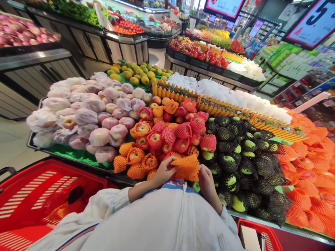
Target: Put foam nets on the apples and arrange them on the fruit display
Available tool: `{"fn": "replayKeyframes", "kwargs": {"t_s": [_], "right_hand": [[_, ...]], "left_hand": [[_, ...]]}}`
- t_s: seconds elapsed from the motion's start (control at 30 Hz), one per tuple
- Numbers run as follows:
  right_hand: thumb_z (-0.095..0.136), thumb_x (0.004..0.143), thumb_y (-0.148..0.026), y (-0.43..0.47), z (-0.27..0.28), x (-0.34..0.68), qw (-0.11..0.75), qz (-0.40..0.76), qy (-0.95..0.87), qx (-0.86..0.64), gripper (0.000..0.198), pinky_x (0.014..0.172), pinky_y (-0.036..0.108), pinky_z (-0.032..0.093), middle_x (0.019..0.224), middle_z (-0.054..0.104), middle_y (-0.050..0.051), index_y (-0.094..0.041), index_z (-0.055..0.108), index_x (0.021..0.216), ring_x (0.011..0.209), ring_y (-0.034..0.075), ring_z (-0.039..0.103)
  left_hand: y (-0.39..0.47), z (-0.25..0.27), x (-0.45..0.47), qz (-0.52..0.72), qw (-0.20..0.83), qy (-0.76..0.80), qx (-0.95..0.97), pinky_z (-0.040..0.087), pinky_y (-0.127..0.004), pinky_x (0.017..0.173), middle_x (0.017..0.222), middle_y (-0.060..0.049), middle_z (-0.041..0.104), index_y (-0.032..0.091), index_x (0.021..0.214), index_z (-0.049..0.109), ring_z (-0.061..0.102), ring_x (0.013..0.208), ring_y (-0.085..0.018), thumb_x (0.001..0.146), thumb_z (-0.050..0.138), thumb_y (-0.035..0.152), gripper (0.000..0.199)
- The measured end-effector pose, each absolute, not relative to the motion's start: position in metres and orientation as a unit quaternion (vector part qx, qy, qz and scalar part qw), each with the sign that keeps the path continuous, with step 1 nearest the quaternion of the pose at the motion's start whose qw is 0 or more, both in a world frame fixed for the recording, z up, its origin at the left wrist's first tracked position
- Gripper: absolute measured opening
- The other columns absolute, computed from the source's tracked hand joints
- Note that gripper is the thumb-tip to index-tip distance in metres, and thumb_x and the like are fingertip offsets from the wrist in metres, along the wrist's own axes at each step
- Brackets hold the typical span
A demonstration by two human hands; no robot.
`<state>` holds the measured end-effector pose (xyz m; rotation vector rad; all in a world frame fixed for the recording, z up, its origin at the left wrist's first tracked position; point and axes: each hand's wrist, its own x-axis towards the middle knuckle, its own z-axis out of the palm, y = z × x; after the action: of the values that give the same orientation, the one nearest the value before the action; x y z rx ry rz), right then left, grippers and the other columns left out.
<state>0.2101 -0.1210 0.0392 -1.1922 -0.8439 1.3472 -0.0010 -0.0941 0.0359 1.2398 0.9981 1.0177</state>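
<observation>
In front of my chest an orange foam fruit net point(186, 167) is stretched between my hands. My left hand point(164, 171) pinches its left end between thumb and fingers. At the right edge of the net, my right hand point(207, 179) has its fingers drawn together on the foam. The net looks rather flat, and I cannot tell whether any fruit is inside. Just beyond lie red apples in pink foam nets point(155, 139), with apples in orange nets point(135, 156) to the left. Green fruit in black nets point(246, 170) lies by my right hand.
Plastic-wrapped apples point(99, 136) fill the stand's left side. Yellow-green mangoes point(134, 75) lie behind, and orange-netted fruit point(311, 181) is far right. A red basket point(23, 198) is at lower left, another red basket point(272, 233) at lower right. Price screens point(311, 26) hang above.
</observation>
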Motion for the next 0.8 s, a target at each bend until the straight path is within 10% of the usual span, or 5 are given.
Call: {"fn": "replayKeyframes", "kwargs": {"t_s": [0.23, 0.6, 0.8], "right_hand": [[0.092, 0.066, -0.054, -0.134, 0.030, 0.181, 0.478, 0.660, -0.391, -0.427, 0.050, 0.077, 0.029, 0.058, 0.093, 0.072, 0.001, -0.027, 0.071, 0.102, 0.080, 0.017, 0.068], [0.087, 0.056, -0.072, -0.137, 0.011, 0.182, 0.493, 0.577, -0.407, -0.508, 0.060, 0.062, 0.028, 0.051, 0.072, 0.065, -0.003, -0.025, 0.057, 0.078, 0.063, 0.015, 0.058], [0.095, 0.053, -0.053, -0.137, 0.000, 0.185, 0.507, 0.582, -0.361, -0.524, 0.053, 0.069, 0.030, 0.051, 0.077, 0.070, -0.002, -0.023, 0.062, 0.081, 0.069, 0.017, 0.062]], "left_hand": [[-0.104, 0.034, 0.005, 0.446, 0.583, 0.340, 0.588, 0.052, -0.035, 0.090, 0.104, -0.009, 0.067, 0.018, 0.106, 0.065, 0.064, 0.097, -0.022, 0.084, 0.077, 0.042, 0.035], [-0.105, 0.038, 0.000, 0.351, 0.584, 0.268, 0.681, 0.050, -0.039, 0.097, 0.112, -0.013, 0.063, 0.017, 0.101, 0.067, 0.060, 0.108, -0.026, 0.090, 0.070, 0.058, 0.043], [-0.103, 0.029, 0.005, 0.355, 0.573, 0.302, 0.674, 0.050, -0.039, 0.097, 0.107, -0.011, 0.064, 0.017, 0.087, 0.065, 0.060, 0.104, -0.025, 0.084, 0.075, 0.063, 0.046]]}}
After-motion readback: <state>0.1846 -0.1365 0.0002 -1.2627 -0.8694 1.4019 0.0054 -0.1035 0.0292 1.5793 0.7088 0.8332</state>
